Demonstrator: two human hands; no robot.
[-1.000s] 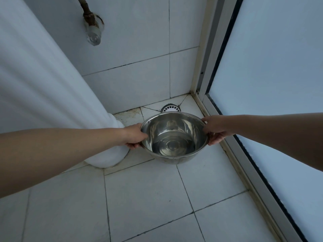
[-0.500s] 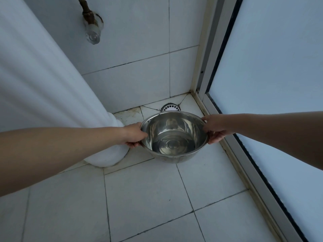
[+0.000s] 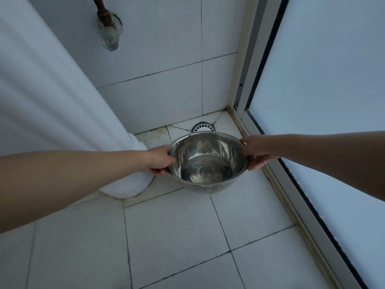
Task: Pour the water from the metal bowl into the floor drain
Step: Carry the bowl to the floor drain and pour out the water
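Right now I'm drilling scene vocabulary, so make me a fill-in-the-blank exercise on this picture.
1. The metal bowl is held by ____ hands.
2. The bowl still holds some ____.
3. The floor drain sits in the corner just ____ the bowl.
4. The left hand grips the bowl's ____.

Missing words: two; water; beyond; rim

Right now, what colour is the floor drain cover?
White, slotted, set in a dark ring: the floor drain shows in the head view, beyond the metal bowl.
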